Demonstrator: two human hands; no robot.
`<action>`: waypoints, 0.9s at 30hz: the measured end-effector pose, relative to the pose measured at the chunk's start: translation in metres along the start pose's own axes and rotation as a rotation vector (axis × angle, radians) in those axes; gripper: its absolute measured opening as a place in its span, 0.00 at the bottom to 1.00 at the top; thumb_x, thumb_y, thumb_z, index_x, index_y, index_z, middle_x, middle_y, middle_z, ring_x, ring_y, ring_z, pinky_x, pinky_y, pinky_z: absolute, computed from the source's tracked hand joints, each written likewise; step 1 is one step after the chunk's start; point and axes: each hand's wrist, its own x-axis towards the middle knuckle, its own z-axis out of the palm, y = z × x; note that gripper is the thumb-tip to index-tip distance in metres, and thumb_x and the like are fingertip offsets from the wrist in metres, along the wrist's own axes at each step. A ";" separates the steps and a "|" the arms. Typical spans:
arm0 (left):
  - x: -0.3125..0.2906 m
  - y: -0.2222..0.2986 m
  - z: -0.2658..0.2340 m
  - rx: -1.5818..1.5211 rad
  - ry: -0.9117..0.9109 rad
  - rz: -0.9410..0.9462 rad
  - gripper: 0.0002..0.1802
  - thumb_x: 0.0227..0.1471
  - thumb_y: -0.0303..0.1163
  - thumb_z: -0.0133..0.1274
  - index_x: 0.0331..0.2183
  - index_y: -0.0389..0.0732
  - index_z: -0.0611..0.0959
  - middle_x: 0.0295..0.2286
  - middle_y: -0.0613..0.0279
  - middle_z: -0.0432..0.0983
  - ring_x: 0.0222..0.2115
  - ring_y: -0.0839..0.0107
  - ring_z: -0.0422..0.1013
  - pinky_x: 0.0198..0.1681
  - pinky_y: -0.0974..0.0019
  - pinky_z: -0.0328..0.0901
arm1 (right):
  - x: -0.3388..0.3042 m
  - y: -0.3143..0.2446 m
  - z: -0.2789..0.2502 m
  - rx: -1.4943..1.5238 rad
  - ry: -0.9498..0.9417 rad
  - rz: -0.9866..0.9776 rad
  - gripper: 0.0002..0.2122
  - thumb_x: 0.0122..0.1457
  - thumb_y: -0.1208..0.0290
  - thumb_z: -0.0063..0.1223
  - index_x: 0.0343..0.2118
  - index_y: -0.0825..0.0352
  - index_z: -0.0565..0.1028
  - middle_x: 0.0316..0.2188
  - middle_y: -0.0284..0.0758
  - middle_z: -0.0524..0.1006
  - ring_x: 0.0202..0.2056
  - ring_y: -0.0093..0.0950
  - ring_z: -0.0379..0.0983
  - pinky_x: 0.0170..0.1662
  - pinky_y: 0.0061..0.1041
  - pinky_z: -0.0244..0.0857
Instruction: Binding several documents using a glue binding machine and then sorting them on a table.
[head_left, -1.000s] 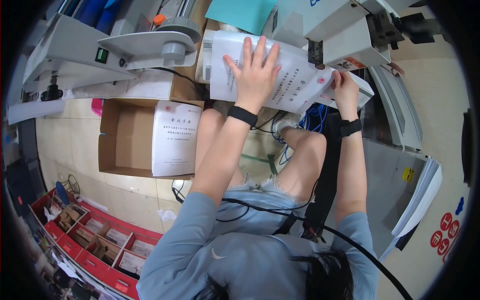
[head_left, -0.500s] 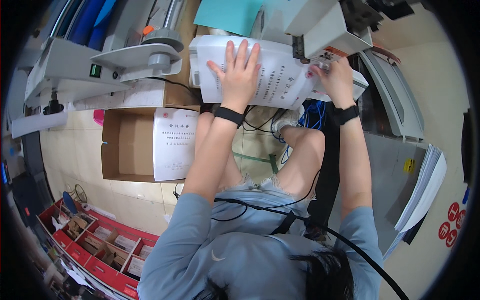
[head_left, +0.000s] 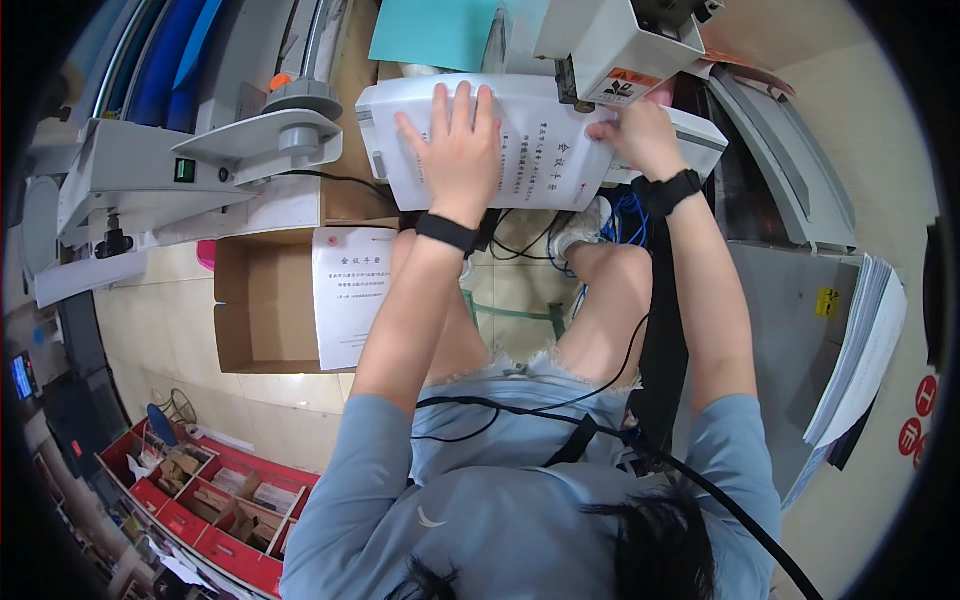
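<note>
A thick white booklet [head_left: 535, 165] with dark print lies sideways on the bed of a grey-white machine [head_left: 690, 150]. My left hand [head_left: 465, 150] rests flat on its cover, fingers spread and stretched toward the far edge. At the booklet's right end, my right hand [head_left: 640, 135] is closed on the corner, thumb and fingers bent there. Just left of those fingers, the machine's dark metal head [head_left: 572, 85] hangs over the booklet's far right part. Whether the head touches the paper cannot be seen. Both wrists wear black bands.
An open cardboard box [head_left: 265, 300] at the left holds similar white booklets [head_left: 350, 290]. Beyond it stands a grey machine with blue rollers [head_left: 170, 60]. Teal sheets [head_left: 430, 35] lie at the back. A paper stack [head_left: 850, 350] stands at the right; cables [head_left: 625, 220] hang below the bed.
My right hand has come left onto the booklet's corner, covering a red mark that showed before. My left hand stays flat on the cover. The whole view has shifted slightly.
</note>
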 end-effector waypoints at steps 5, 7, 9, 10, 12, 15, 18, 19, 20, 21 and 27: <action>0.017 0.014 0.018 -0.209 0.013 0.126 0.20 0.49 0.36 0.53 0.46 0.48 0.75 0.44 0.69 0.71 0.51 0.67 0.61 0.55 0.34 0.45 | 0.013 0.006 0.003 -0.092 -0.062 0.000 0.22 0.38 0.56 0.66 0.32 0.69 0.77 0.26 0.47 0.77 0.32 0.42 0.75 0.36 0.37 0.68; 0.017 0.015 0.023 -0.197 0.059 0.156 0.21 0.48 0.38 0.54 0.46 0.48 0.74 0.44 0.70 0.71 0.50 0.67 0.63 0.54 0.35 0.47 | 0.015 0.005 0.000 -0.147 -0.074 0.024 0.24 0.35 0.54 0.67 0.30 0.70 0.78 0.27 0.46 0.77 0.32 0.42 0.76 0.36 0.37 0.69; 0.018 0.012 0.023 -0.176 0.052 0.186 0.23 0.47 0.40 0.54 0.47 0.48 0.74 0.44 0.70 0.71 0.50 0.68 0.63 0.53 0.36 0.47 | 0.014 0.001 -0.002 -0.157 -0.087 0.044 0.24 0.34 0.54 0.67 0.31 0.70 0.78 0.29 0.46 0.77 0.33 0.41 0.76 0.37 0.37 0.69; 0.018 0.011 0.022 -0.166 0.049 0.202 0.23 0.47 0.41 0.54 0.47 0.48 0.74 0.44 0.71 0.71 0.49 0.68 0.63 0.53 0.36 0.48 | 0.013 -0.002 -0.006 -0.162 -0.093 0.055 0.25 0.34 0.53 0.67 0.31 0.70 0.78 0.29 0.46 0.77 0.33 0.41 0.76 0.37 0.37 0.69; 0.018 0.010 0.021 -0.154 0.037 0.212 0.25 0.46 0.42 0.55 0.48 0.49 0.74 0.45 0.72 0.71 0.49 0.68 0.63 0.53 0.37 0.48 | 0.012 -0.014 -0.016 -0.174 -0.196 0.122 0.26 0.34 0.53 0.67 0.33 0.68 0.78 0.31 0.44 0.78 0.35 0.40 0.75 0.38 0.36 0.68; 0.018 0.010 0.020 -0.135 0.033 0.218 0.25 0.46 0.42 0.55 0.48 0.49 0.74 0.45 0.72 0.71 0.49 0.68 0.63 0.53 0.37 0.48 | 0.010 -0.014 -0.017 -0.156 -0.173 0.117 0.26 0.33 0.54 0.68 0.35 0.65 0.78 0.31 0.42 0.78 0.35 0.39 0.75 0.38 0.34 0.67; 0.018 0.011 0.018 -0.117 0.029 0.226 0.26 0.46 0.41 0.56 0.48 0.49 0.73 0.45 0.72 0.71 0.49 0.68 0.63 0.53 0.37 0.48 | 0.011 -0.012 -0.016 -0.160 -0.186 0.112 0.26 0.33 0.54 0.68 0.36 0.65 0.78 0.30 0.41 0.78 0.35 0.38 0.75 0.37 0.34 0.67; 0.017 0.012 0.019 -0.114 0.026 0.225 0.26 0.46 0.41 0.56 0.48 0.49 0.73 0.45 0.72 0.71 0.49 0.68 0.63 0.53 0.37 0.48 | 0.010 -0.010 -0.014 -0.154 -0.157 0.093 0.26 0.33 0.53 0.68 0.33 0.67 0.78 0.29 0.43 0.78 0.34 0.39 0.75 0.37 0.34 0.68; 0.017 0.012 0.019 -0.112 0.027 0.224 0.26 0.45 0.41 0.56 0.48 0.49 0.73 0.45 0.72 0.71 0.49 0.68 0.63 0.53 0.37 0.48 | 0.010 -0.007 -0.013 -0.150 -0.126 0.073 0.26 0.32 0.52 0.68 0.29 0.70 0.78 0.27 0.45 0.78 0.32 0.40 0.75 0.36 0.35 0.68; 0.017 0.013 0.020 -0.110 0.028 0.222 0.26 0.45 0.41 0.56 0.48 0.49 0.73 0.45 0.72 0.71 0.49 0.69 0.63 0.53 0.37 0.48 | 0.010 -0.006 -0.012 -0.147 -0.095 0.052 0.26 0.32 0.51 0.68 0.26 0.73 0.78 0.25 0.47 0.77 0.31 0.42 0.75 0.35 0.35 0.69; 0.020 0.010 0.015 -0.168 -0.028 0.224 0.25 0.47 0.38 0.56 0.49 0.49 0.74 0.47 0.65 0.69 0.51 0.63 0.62 0.54 0.39 0.48 | 0.008 -0.006 -0.009 -0.110 -0.050 0.025 0.25 0.32 0.54 0.69 0.29 0.72 0.78 0.26 0.47 0.77 0.32 0.41 0.75 0.37 0.35 0.68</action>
